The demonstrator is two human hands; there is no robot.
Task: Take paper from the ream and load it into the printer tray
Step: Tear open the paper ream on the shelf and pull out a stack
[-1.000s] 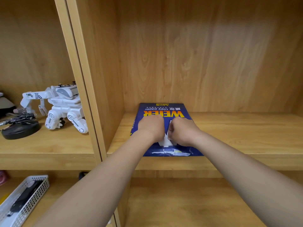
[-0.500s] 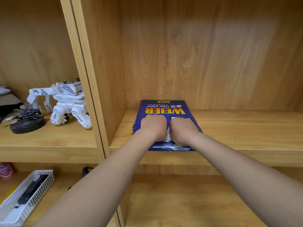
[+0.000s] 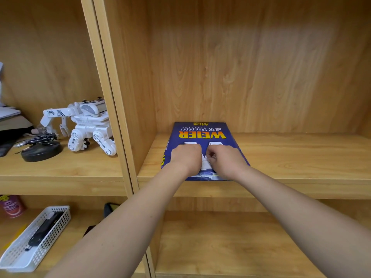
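A blue ream of copy paper [image 3: 202,131] with orange and white lettering lies flat on the wooden shelf [image 3: 291,157], its torn near end at the shelf's front edge. My left hand [image 3: 185,157] and my right hand [image 3: 224,159] rest side by side on top of the ream, both fisted on the wrapper along a white torn strip [image 3: 205,164] that runs between them. White paper shows through the tear. No printer is in view.
A vertical divider [image 3: 112,117] bounds the shelf on the left. Beyond it stand a white toy robot [image 3: 84,125] and a black round base [image 3: 41,150]. Below left lies a white perforated tray [image 3: 34,237] and a red can [image 3: 12,205]. A lower shelf [image 3: 230,243] runs underneath.
The tear in the wrapper has lengthened toward the far end, with both fists a little farther up the ream. The view has shifted slightly.
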